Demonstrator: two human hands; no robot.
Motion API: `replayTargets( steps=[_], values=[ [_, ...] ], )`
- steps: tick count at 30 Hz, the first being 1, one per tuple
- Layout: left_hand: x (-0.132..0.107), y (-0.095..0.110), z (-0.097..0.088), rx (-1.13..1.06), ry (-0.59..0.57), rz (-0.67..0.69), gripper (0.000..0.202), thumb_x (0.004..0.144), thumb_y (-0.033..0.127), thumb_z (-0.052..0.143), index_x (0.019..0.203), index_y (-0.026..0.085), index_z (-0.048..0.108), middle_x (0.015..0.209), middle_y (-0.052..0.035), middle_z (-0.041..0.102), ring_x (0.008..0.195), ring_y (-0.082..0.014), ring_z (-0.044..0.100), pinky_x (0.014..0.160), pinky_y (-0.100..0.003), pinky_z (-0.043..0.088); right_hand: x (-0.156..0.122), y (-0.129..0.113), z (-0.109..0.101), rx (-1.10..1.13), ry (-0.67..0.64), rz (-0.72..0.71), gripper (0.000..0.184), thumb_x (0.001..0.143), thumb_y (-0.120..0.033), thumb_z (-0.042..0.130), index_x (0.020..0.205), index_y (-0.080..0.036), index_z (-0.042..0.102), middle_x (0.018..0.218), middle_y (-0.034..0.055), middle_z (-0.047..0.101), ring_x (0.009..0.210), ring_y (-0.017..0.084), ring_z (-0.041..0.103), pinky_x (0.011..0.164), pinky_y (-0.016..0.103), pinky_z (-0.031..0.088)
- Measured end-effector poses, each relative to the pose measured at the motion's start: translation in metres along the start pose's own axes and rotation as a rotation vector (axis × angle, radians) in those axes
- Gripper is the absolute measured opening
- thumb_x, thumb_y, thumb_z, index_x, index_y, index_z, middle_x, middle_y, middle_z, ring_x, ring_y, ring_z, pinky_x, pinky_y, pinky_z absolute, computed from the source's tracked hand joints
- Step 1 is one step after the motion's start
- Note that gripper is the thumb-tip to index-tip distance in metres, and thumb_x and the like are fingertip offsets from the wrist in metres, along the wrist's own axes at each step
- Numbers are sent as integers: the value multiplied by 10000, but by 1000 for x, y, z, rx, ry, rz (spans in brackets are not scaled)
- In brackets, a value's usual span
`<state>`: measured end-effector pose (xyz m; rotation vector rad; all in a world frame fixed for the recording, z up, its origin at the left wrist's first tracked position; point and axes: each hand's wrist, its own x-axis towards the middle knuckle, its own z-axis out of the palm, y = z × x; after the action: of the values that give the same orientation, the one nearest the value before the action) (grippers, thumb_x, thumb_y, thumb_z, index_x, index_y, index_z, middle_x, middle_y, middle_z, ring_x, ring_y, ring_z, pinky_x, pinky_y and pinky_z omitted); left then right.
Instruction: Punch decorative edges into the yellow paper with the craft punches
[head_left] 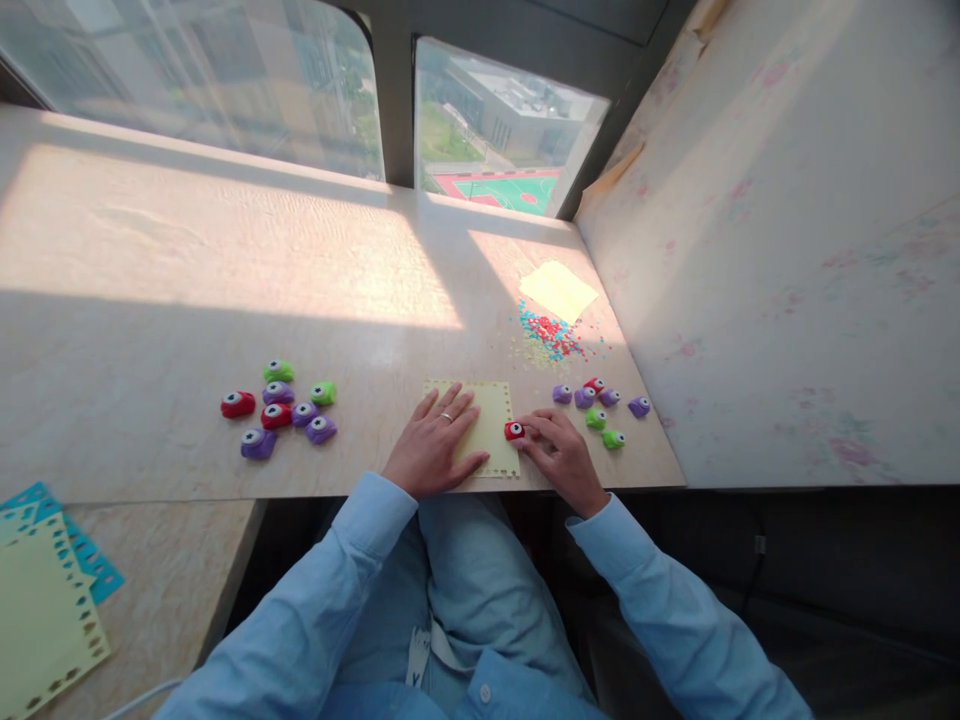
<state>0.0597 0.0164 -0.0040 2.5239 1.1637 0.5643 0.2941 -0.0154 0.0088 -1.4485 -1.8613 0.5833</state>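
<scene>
right hand (pixel 561 453): fingers and thumb pinch the red craft punch (pixel 514 431). the punch lies left of the palm, at the right edge of the yellow sheet (pixel 491 415); this edge runs away from the body, right hand nearer. left hand (pixel 433 440): flat on the sheet's left portion, fingers spread.

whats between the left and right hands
In the head view: pale yellow paper with punched edges, partly under the left hand, and a red craft punch held by the right hand.

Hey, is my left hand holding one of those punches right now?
No, your left hand lies palm down, partly over the yellow sheet.
</scene>
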Motion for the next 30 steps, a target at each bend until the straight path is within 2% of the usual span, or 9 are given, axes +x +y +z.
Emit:
replayTargets(
  steps=[4,10,18,30],
  values=[
    [0,1,-1,3,-3,-11,590,881,521,547,1345,158,539,1493,-143,457,1462,-315,272,1193,-530,232,1,0,3,15,11,34,185,872,-293,664,1043,-244,716,956,64,621,851,202,617,755,335,545],
    [0,1,-2,15,-8,-8,591,890,514,532,1349,142,531,1493,-144,457,1462,-317,271,1195,-520,231,-7,-1,1,32,-4,30,205,896,-305,642,1082,-266,720,948,58,634,873,205,626,776,345,542],
    [0,1,-1,-15,-12,-9,607,893,513,526,1374,145,511,1494,-156,452,1454,-319,288,1197,-537,224,-17,-7,3,45,42,54,212,909,-288,625,1092,-287,731,910,58,655,843,204,633,752,352,550],
    [0,2,-3,-19,-22,-13,592,898,504,525,1376,155,507,1507,-147,436,1439,-309,325,1203,-527,220,-14,-6,7,37,61,86,209,907,-275,626,1092,-282,723,920,62,651,836,203,629,728,347,548]
  ],
)
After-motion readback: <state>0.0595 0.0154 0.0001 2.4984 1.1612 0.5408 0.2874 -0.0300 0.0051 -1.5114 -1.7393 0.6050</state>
